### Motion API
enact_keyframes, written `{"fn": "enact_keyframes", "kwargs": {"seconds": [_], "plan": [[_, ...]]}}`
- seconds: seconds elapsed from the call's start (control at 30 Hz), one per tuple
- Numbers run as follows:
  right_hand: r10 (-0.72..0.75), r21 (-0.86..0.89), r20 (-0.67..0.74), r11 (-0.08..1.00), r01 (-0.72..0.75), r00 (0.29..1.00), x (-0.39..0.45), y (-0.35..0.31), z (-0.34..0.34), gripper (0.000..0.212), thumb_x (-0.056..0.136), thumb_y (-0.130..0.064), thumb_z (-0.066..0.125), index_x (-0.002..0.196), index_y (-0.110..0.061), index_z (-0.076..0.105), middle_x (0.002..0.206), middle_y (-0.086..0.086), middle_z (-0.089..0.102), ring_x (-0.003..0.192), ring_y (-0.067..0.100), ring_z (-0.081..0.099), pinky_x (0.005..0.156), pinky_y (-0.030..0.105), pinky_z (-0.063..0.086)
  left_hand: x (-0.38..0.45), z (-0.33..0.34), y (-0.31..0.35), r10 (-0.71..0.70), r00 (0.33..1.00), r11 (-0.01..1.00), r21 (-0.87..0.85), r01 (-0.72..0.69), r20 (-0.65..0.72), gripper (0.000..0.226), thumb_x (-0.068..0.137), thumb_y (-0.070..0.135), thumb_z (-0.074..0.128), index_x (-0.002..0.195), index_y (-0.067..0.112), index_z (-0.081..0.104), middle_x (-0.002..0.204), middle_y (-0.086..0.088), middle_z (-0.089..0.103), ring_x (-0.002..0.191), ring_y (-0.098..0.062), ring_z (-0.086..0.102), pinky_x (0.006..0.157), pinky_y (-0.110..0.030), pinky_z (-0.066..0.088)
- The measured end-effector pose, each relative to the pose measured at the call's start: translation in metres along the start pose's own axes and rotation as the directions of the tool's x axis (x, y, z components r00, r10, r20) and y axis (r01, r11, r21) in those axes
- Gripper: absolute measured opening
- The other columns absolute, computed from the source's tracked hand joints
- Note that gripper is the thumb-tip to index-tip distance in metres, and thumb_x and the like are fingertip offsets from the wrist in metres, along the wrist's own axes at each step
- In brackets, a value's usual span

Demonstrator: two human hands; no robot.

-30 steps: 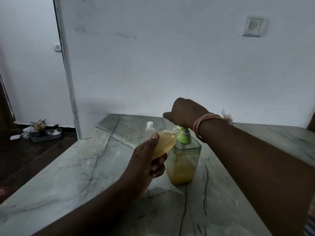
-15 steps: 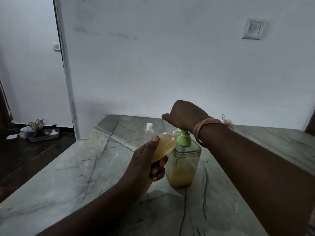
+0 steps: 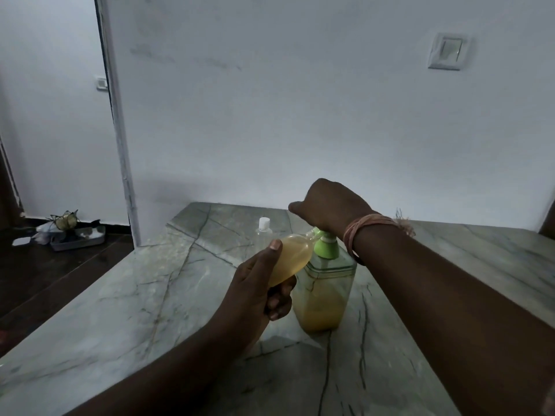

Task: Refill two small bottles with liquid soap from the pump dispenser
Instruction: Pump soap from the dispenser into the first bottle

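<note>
Grey stone table (image 3: 126, 301) with dark crack lines. White wall (image 3: 300, 115) behind, with a light switch (image 3: 446, 54) high on the right. Door frame (image 3: 120, 139) on the left. Dark floor (image 3: 45, 274) below, with a small tray (image 3: 78, 241) of blurry bits.

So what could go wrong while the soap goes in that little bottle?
The small bottle in the left hand is tilted and looks nearly full, so another push by the right hand on the pump dispenser might make soap overflow. Its mouth meets the spout only loosely, so soap could drip onto the table. The capped bottle behind could get knocked.
</note>
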State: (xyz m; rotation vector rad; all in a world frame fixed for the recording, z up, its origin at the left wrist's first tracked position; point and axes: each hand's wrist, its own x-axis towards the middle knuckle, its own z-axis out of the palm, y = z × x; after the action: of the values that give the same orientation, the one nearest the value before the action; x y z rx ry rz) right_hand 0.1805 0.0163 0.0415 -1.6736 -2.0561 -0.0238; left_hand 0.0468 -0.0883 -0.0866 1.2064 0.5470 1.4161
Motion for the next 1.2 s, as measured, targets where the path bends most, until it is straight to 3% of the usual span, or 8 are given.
{"fn": "enact_keyframes", "kwargs": {"seconds": [0.1,0.27,0.43,0.6,0.77,0.97,1.1,1.2], "plan": [[0.039,0.032,0.047,0.999,-0.040,0.998,-0.0020,0.0029,0.0013,0.042,0.082,-0.043,0.066,0.056,-0.016,0.047,0.052,-0.001,0.050,0.049,0.017,0.049,0.048,0.027,0.030,-0.0007,0.0001,-0.0003,0.010,1.000,1.000,0.007,-0.010,0.012,0.041,0.100,0.048,0.055,0.118,0.013,0.068,0.067,-0.009,0.049,0.047,-0.011,0.034,0.043,-0.024,0.032],[0.004,-0.033,0.098,0.999,-0.001,0.995,-0.0019,-0.0036,-0.0054,0.037,0.085,-0.045,0.063,0.063,-0.017,0.053,0.063,0.001,0.057,0.059,0.018,0.055,0.052,0.027,0.036,-0.0023,0.0017,0.0024,-0.011,1.000,1.000,0.029,0.012,-0.021,0.058,0.094,0.054,0.059,0.129,0.008,0.057,0.067,-0.009,0.052,0.046,-0.010,0.037,0.043,-0.023,0.036],[-0.020,-0.021,0.019,1.000,0.020,1.000,0.0002,0.0000,-0.0025,0.039,0.083,-0.045,0.063,0.059,-0.016,0.050,0.058,0.000,0.055,0.055,0.018,0.054,0.049,0.026,0.032,-0.0005,-0.0013,-0.0017,-0.002,1.000,1.000,0.005,0.002,0.009,0.040,0.098,0.051,0.057,0.118,0.019,0.069,0.068,-0.009,0.051,0.047,-0.011,0.037,0.044,-0.023,0.035],[0.009,0.005,0.061,1.000,-0.009,0.998,-0.0011,0.0018,0.0005,0.040,0.082,-0.044,0.064,0.058,-0.016,0.050,0.055,0.000,0.054,0.052,0.017,0.052,0.049,0.026,0.031,0.0003,-0.0009,-0.0012,-0.013,1.000,1.000,0.008,0.013,0.000,0.039,0.096,0.052,0.058,0.113,0.019,0.071,0.066,-0.008,0.052,0.046,-0.010,0.037,0.043,-0.023,0.035],[-0.005,-0.046,0.089,0.999,0.009,0.996,0.0000,-0.0037,-0.0047,0.035,0.083,-0.044,0.063,0.063,-0.017,0.053,0.062,0.000,0.057,0.058,0.018,0.056,0.052,0.027,0.036,-0.0008,0.0001,0.0007,-0.028,1.000,0.999,-0.021,0.028,0.003,0.040,0.094,0.054,0.060,0.112,0.020,0.072,0.068,-0.009,0.051,0.048,-0.011,0.036,0.044,-0.024,0.034],[0.052,0.045,0.064,0.998,-0.055,0.997,-0.0033,0.0021,0.0008,0.036,0.081,-0.040,0.062,0.057,-0.016,0.049,0.055,0.000,0.052,0.052,0.018,0.050,0.049,0.027,0.031,0.0004,-0.0028,-0.0033,-0.036,0.998,0.998,-0.052,0.038,0.042,0.050,0.091,0.055,0.066,0.120,0.014,0.068,0.069,-0.010,0.051,0.048,-0.011,0.038,0.044,-0.025,0.036],[0.056,0.017,0.077,0.998,-0.057,0.995,-0.0063,-0.0020,-0.0030,0.031,0.082,-0.038,0.063,0.061,-0.017,0.055,0.062,0.001,0.059,0.059,0.019,0.056,0.052,0.027,0.037,-0.0011,-0.0007,-0.0020,-0.043,0.998,0.999,-0.018,0.044,0.053,0.045,0.091,0.057,0.065,0.115,0.020,0.071,0.070,-0.009,0.052,0.049,-0.011,0.039,0.046,-0.025,0.037],[0.063,0.019,0.112,0.998,-0.065,0.992,-0.0077,-0.0031,-0.0053,0.031,0.084,-0.037,0.061,0.062,-0.017,0.051,0.062,0.001,0.056,0.058,0.019,0.053,0.052,0.027,0.036,-0.0025,-0.0013,0.0001,-0.055,0.998,0.998,-0.014,0.056,0.037,0.056,0.090,0.057,0.066,0.123,0.012,0.064,0.070,-0.008,0.053,0.049,-0.011,0.040,0.045,-0.025,0.037]]}}
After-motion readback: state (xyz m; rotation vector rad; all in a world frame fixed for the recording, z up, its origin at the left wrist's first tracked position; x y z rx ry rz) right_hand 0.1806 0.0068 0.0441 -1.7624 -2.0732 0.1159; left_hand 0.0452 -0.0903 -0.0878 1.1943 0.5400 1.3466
